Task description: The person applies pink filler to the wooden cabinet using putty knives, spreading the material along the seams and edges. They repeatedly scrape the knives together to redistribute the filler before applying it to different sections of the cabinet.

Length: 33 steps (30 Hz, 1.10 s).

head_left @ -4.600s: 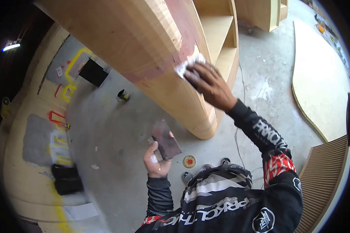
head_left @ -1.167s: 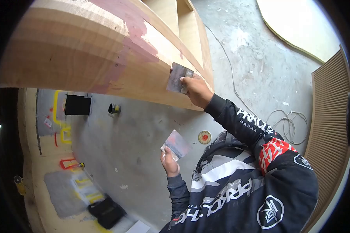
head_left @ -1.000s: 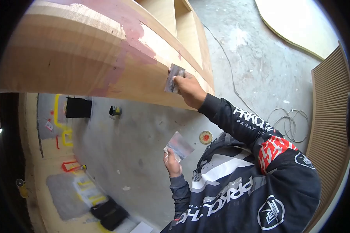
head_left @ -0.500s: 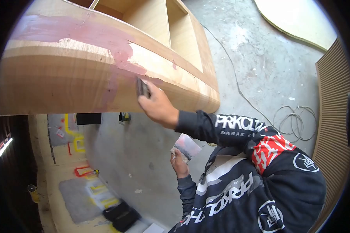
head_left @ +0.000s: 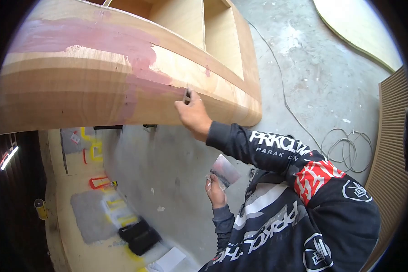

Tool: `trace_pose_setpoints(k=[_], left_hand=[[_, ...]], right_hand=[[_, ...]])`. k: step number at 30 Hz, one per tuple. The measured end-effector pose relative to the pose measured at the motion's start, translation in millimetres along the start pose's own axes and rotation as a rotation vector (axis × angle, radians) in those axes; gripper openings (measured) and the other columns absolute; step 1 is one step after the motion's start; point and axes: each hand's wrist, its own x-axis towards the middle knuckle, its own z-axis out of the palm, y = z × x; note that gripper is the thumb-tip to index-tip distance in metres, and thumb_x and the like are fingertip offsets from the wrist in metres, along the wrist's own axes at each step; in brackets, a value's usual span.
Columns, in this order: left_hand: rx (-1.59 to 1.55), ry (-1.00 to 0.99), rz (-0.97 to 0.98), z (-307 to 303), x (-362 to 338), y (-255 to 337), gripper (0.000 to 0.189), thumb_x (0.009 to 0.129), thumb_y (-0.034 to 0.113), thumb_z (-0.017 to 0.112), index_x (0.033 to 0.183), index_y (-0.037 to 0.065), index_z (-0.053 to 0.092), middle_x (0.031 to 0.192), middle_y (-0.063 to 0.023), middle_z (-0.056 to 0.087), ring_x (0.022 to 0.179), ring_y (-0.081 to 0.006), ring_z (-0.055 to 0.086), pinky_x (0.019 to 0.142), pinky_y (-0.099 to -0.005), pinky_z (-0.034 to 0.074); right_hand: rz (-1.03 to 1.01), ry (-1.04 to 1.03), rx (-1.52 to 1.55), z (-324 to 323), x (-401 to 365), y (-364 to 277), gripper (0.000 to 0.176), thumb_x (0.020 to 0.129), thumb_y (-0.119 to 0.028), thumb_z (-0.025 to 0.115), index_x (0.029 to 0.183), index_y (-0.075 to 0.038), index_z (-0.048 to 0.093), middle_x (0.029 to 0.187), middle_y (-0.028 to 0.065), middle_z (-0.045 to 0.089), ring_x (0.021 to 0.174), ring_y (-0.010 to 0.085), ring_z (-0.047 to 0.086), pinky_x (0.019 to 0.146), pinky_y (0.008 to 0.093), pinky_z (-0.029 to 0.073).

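Note:
My right hand is closed on a small dark scraper, whose edge is at the curved side of a wooden cabinet. Pinkish filler is smeared over the cabinet's side and upper edge, to the left of this hand. Lower down, my left hand grips a thin flat plate with pinkish and dark grey smears, held above the floor.
A cable runs over the grey floor to a loose coil. A ribbed panel stands at the right, a pale curved board at upper right. A black case and a white sheet lie at lower left.
My right hand has moved right along the cabinet side with the scraper. My left hand and the plate have shifted slightly right, the plate now tilted differently. The view has shifted a little.

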Motion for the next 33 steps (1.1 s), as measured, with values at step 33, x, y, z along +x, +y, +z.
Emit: trace_pose_setpoints(k=[33], left_hand=[[-0.073, 0.05, 0.009, 13, 5, 0, 0.042, 0.102, 0.031, 0.05, 0.125, -0.004, 0.052, 0.12, -0.0109, 0.059, 0.109, -0.0203, 0.057, 0.098, -0.0357, 0.043]], right_hand=[[-0.004, -0.121, -0.238, -74, 18, 35, 0.055, 0.082, -0.003, 0.044, 0.136, 0.006, 0.043, 0.118, 0.0267, 0.056, 0.115, 0.0366, 0.055, 0.099, 0.0397, 0.042]])
